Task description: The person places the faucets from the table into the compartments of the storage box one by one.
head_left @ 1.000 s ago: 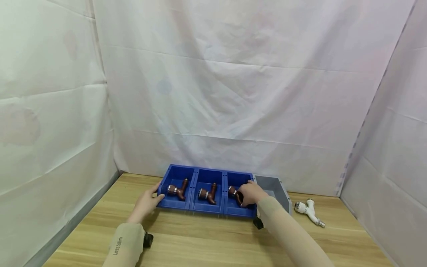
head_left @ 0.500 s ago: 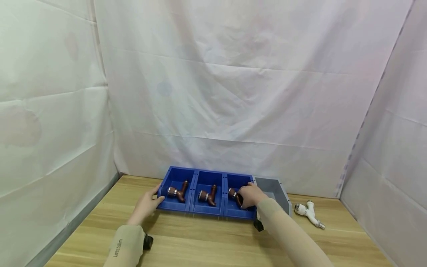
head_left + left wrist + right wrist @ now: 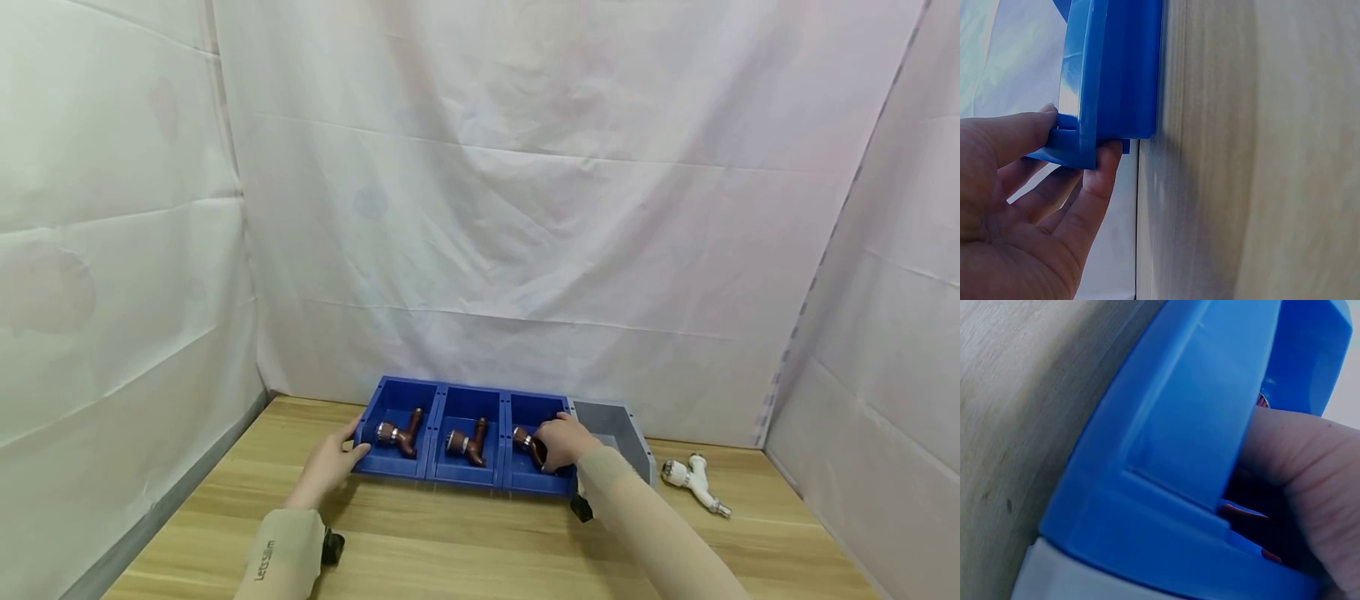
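Three blue bins stand joined in a row, each with a brown plastic tap inside. My left hand [image 3: 326, 467] grips the outer end of the leftmost blue bin [image 3: 390, 467], thumb on the rim and fingertips under its lip, as the left wrist view shows. In that bin lies one brown tap [image 3: 401, 433]; another brown tap [image 3: 468, 442] lies in the middle bin. My right hand [image 3: 567, 439] reaches into the third blue bin [image 3: 528, 482] and holds the third brown tap [image 3: 522, 436], partly hidden under the fingers. The right wrist view shows little of it behind the bin's wall [image 3: 1191, 419].
A grey bin [image 3: 637, 433] adjoins the blue row on the right. To its right, a white tap [image 3: 697, 483] lies on the wooden table [image 3: 465, 550]. White cloth [image 3: 525, 208] hangs behind and at both sides.
The head view has tilted up slightly, so everything sits a little lower in it. Both hands, the bins and the taps stay in place.
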`<state>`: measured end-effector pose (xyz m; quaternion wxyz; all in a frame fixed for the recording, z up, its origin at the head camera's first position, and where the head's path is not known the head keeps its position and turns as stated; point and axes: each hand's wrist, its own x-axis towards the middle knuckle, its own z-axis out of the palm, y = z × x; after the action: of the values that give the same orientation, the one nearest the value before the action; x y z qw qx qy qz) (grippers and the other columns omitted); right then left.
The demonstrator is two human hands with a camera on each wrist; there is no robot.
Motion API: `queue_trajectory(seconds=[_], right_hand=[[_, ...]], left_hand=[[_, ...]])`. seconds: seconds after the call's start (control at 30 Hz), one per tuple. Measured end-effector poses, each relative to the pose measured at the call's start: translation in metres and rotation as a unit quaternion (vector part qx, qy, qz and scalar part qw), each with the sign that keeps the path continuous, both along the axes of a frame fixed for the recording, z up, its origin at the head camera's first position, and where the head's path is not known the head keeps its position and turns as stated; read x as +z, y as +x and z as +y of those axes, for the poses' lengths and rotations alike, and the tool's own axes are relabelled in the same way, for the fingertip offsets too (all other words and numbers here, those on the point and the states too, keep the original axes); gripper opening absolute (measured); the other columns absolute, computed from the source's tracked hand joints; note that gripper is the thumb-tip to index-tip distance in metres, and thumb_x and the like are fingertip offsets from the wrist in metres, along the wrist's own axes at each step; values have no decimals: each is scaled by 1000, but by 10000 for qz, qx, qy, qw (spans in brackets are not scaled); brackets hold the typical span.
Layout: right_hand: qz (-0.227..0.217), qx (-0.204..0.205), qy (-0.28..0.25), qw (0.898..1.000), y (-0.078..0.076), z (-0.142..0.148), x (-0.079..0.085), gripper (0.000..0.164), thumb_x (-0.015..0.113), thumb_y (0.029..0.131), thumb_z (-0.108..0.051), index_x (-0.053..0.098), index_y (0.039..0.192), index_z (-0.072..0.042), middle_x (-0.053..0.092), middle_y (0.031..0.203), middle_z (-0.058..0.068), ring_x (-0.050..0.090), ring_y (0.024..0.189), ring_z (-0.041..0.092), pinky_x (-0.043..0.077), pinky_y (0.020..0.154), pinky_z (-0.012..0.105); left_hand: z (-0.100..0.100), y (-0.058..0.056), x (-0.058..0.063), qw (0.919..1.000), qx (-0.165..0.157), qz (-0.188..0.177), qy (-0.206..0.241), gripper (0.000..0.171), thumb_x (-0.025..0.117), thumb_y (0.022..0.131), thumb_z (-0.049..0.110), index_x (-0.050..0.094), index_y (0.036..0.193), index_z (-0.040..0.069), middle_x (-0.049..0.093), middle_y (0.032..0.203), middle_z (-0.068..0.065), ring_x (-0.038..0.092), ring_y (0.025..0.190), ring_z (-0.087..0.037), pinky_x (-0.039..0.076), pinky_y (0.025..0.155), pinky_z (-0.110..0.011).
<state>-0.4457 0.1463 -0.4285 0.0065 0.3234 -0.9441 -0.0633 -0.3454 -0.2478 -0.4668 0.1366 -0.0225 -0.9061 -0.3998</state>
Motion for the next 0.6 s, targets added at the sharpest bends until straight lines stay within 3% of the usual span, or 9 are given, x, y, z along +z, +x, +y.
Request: queue_trajectory(seconds=[0.2,0.37,0.47,0.6], right_hand=[[36,-51,67,10000,1,0,2,26,83,72,-21,56,68,-21,52,70,-12,52,68,10,32,107,48],[2,-69,56,10000,2,0,5,23,84,71,-22,66,84,-17,62,82,-7,59,82,15,35,105,47],[-229,-156,-180,9995,4,0,8,39,86,70,-21,71,104,-9,68,100,3,62,95,22,40,101,46],[-574,-329,-583,9961,7,1,14,63,87,70,-21,63,125,-1,63,122,13,59,109,29,48,92,44]], left_hand=[[1,0,1,10000,3,22,-5,58,62,95,12,39,145,-3,49,134,-32,51,118,-49,42,93,-59],[2,-1,3,10000,9,5,16,58,62,95,12,39,146,-2,49,135,-31,50,119,-49,42,93,-60],[2,0,3,10000,-1,5,26,58,62,95,12,38,146,-2,49,135,-31,49,120,-50,41,94,-60],[0,1,2,10000,12,17,12,57,62,94,11,39,145,-3,48,136,-31,48,121,-49,41,95,-60]])
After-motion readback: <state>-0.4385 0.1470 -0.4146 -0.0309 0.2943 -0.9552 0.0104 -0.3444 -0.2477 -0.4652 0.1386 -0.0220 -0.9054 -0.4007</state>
